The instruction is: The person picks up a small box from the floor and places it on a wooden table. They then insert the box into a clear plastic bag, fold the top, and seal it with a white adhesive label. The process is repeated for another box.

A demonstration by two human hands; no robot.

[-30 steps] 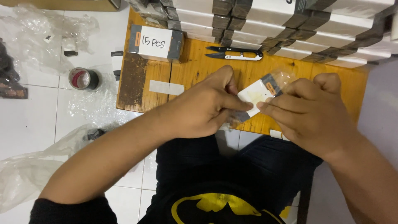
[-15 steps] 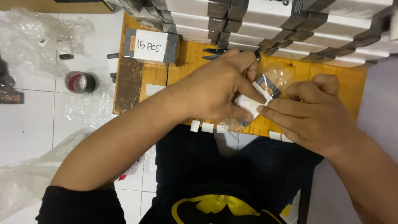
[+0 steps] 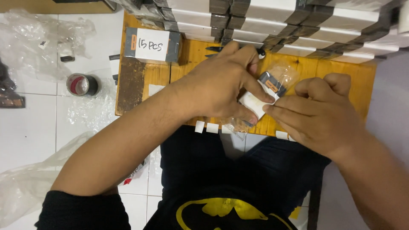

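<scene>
— Since half a second ago the left hand [image 3: 221, 87] has barely shifted: it stays spread over the small box [image 3: 260, 99], and the right hand [image 3: 317, 113] keeps its place at the box's right end.

— How much of that box can you see?

— Little. The left hand's palm and thumb cover its left part, and the right fingertips hide its lower corner. What shows is a white face with a grey end panel carrying an orange patch. It sits inside a clear plastic sleeve [image 3: 283, 74], crinkled and hard to trace at the edges.

— And the grip?

— Left hand grasps the box between thumb and fingers; right hand, fingers curled, pinches the box's end and the sleeve with it. Both hover just above the wooden table [image 3: 194, 55], near its front edge.

— Anything else half-hidden?

— Scissors [image 3: 215, 52] peek out from behind the left knuckles, only the dark blades and a handle tip visible. White tape strips [image 3: 211, 127] hang from the table's front edge, some covered by the hands.

— Containers?

— A grey box with a white handwritten label [image 3: 152, 44] lies at the table's back-left corner; closed, contents unseen. Stacked white-and-grey boxes [image 3: 298, 19] line the back, cut off by the frame's top. On the floor lie a tape roll [image 3: 81, 84] and loose plastic bags [image 3: 34, 30].
</scene>
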